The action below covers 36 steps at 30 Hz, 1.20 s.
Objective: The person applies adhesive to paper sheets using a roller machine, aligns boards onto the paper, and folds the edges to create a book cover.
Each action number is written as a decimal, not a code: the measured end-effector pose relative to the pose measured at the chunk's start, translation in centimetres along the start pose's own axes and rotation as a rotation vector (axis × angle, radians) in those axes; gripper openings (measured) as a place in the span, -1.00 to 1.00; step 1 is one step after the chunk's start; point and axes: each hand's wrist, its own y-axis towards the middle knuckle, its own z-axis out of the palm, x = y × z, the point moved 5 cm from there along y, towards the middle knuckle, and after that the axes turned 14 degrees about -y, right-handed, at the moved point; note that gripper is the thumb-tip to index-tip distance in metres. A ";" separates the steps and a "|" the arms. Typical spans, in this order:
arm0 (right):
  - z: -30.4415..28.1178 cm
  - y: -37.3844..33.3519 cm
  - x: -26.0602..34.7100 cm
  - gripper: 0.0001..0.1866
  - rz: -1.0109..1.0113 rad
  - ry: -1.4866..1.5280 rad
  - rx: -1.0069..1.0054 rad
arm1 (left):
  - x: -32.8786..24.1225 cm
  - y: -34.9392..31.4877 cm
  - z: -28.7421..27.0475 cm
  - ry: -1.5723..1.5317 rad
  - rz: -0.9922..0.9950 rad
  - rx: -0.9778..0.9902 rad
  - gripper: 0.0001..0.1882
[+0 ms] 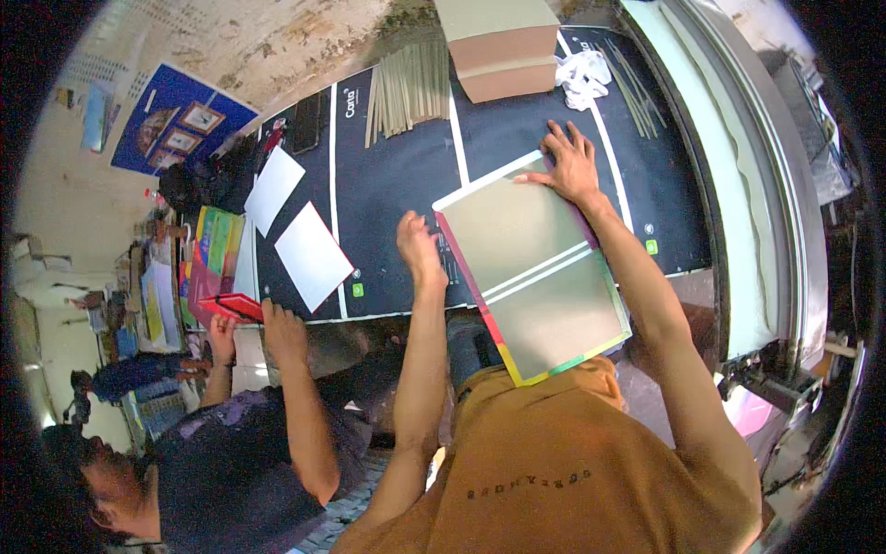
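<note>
In front of me lies a grey cover board (526, 231) with coloured edging in maroon, red, yellow and green. Two white lines cross its middle, and a white strip runs along its far edge. Its near end reaches past the table edge toward my brown shirt. My right hand (570, 166) rests at the far right corner, fingers spread and thumb lying on the board's far edge. Just off the left edge, my left hand (421, 249) is raised with loosely bent fingers and nothing visible in it.
On the dark table mat (392, 185) are two white sheets (314, 257), thin grey strips (411, 88), a cardboard box (506, 65) and crumpled white cloth (583, 78). A long machine (729, 185) borders the right side. At left, a co-worker holds a red item (233, 307).
</note>
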 end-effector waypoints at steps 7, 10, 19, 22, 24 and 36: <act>0.1 0.3 0.2 -0.21 0.009 0.005 -0.015 | 0.3 0.5 0.9 0.111 -0.132 0.046 -0.58; -0.1 0.3 0.4 -0.21 0.013 0.002 0.006 | 0.8 1.5 0.5 -0.203 -0.223 0.010 -0.56; -0.2 0.0 0.4 -0.21 0.018 0.017 -0.014 | 2.0 1.9 2.2 -0.435 -0.416 0.409 -0.60; -0.4 0.2 0.7 -0.22 0.017 0.032 0.023 | 2.6 3.0 1.5 -0.406 -0.393 0.330 -0.56; -0.5 0.2 0.7 -0.22 0.010 0.025 0.015 | 3.2 3.8 1.3 -0.409 -0.437 0.383 -0.57; 0.5 0.0 0.0 0.10 0.026 0.041 0.046 | 0.0 2.6 14.2 1.417 0.369 0.815 -0.50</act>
